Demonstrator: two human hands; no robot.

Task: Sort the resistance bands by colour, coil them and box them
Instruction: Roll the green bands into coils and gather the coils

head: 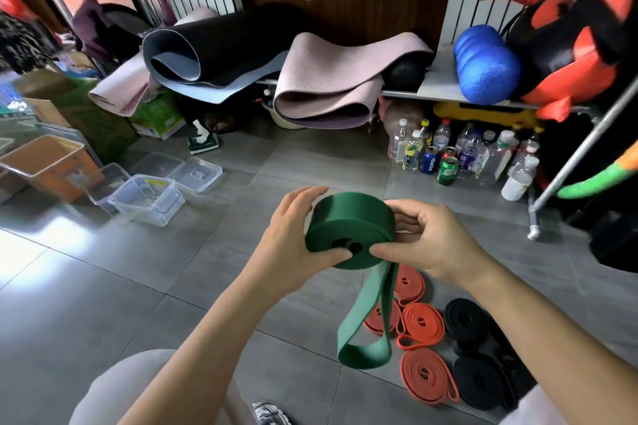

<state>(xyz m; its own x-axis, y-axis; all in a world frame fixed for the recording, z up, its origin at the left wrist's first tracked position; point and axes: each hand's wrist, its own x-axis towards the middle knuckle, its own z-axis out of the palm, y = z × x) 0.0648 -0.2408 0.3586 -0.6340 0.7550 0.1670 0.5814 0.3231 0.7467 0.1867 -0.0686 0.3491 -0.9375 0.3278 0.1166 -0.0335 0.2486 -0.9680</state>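
Knee: a grey-trousered knee [121, 386] sits at the lower left, with a shoe [269, 414] just beside it on the floor [103, 286].
Left hand: the left hand [293, 238] grips the left side of the green band [352, 228]. Its fingers [303, 195] curl over the coil's top edge, and its thumb presses the near face by the centre hole.
Right hand: the right hand [435, 238] holds the coil's right side. Its fingers [407, 214] are curled behind the coil, and its thumb pinches the near face.
Green band: it is held in the air between both hands and is mostly wound into a thick coil. A loose loop [366, 331] hangs from its underside.
Orange bands: the orange bands [423, 321] lie in several flat coils on the floor below the hands, partly behind the hanging loop.
Black bands: the black bands [466, 317] are coiled on the floor just to the right of the orange ones.
Boxes: clear plastic boxes [146, 200] stand open on the floor at the left, well apart from the bands. Their lids [196, 172] lie behind them.
Far side: bottles and cans [445, 155] stand under a shelf that carries rolled mats [328, 86].
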